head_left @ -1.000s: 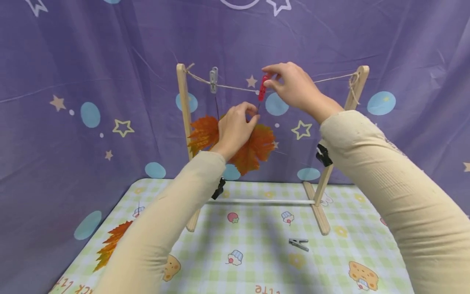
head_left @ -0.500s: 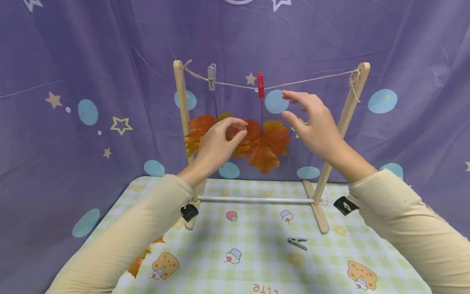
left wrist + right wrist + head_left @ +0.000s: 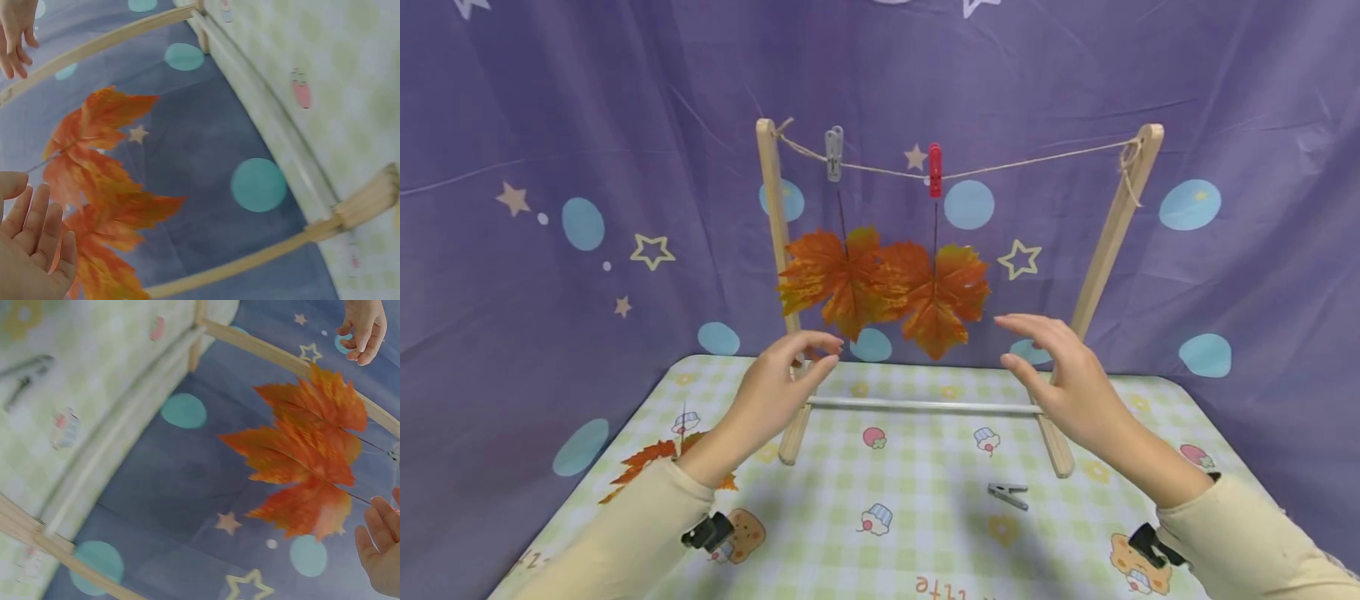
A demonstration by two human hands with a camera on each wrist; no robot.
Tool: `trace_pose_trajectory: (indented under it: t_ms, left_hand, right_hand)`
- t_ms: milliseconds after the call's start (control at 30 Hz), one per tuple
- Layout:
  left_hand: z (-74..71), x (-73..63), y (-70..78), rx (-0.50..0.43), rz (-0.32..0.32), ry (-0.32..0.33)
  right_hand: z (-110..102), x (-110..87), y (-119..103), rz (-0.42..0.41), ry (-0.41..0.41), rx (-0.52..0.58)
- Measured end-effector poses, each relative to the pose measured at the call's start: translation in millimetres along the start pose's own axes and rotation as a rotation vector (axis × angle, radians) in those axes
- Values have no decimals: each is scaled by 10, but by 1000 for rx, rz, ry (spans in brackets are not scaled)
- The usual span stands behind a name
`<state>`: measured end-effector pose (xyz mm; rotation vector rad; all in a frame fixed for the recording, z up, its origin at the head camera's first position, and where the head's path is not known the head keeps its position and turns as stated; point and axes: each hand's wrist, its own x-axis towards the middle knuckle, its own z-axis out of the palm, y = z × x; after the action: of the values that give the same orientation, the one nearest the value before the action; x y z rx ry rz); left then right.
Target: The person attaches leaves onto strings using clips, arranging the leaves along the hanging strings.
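Note:
Two orange maple leaves hang side by side from a string (image 3: 1037,158), their edges overlapping. A grey clothespin (image 3: 833,157) is above the left leaf (image 3: 827,271), and a red clothespin (image 3: 935,171) is above the right leaf (image 3: 943,296). Below the left leaf, my left hand (image 3: 775,383) holds nothing, thumb and fingers loosely curved. My right hand (image 3: 1067,371), also holding nothing, is at the lower right of the leaves with fingers spread from the thumb. Both wrist views show the hanging leaves (image 3: 94,162) near the hands.
The string runs between two wooden posts (image 3: 1112,225) joined low down by a white rod (image 3: 925,406). Another maple leaf (image 3: 651,457) lies at the table's left, partly behind my left forearm. A loose grey clothespin (image 3: 1006,495) lies on the checked tablecloth (image 3: 940,517).
My right hand has let go of the red clothespin, and my left hand has left the right leaf's stem. Both hands have moved down and apart. The right leaf now hangs freely.

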<state>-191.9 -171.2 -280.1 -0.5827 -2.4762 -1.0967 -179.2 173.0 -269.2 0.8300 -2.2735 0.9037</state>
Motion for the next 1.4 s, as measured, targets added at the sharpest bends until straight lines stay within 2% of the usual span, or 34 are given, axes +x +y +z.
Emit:
trace_pose_trajectory:
  t_ms: [200, 400, 533, 800, 900, 1167, 1267, 1400]
  left_hand:
    - [1, -186, -180, 16, -55, -12]
    - [31, -348, -350, 79, -64, -51]
    - [50, -426, -473, 115, -73, -58]
    - [3, -543, -701, 161, -131, -71]
    - [-20, -561, -825, 166, -146, -68]
    - [-104, -503, -1106, 152, -163, -59]
    - [-174, -451, -1212, 157, -184, -59]
    - [-295, -414, -1385, 173, -246, -60]
  right_hand:
    - [62, -293, 81, 8, 6, 28]
    - [166, -616, 223, 58, 18, 52]
    - [237, -833, 329, 128, 2, 57]
    - [317, -1165, 472, 317, -60, 29]
    - [339, -1238, 523, 349, -68, 38]
    - [385, -1350, 707, 333, -41, 39]
    - [402, -1370, 781, 376, -59, 32]
    - [413, -1390, 860, 464, -99, 50]
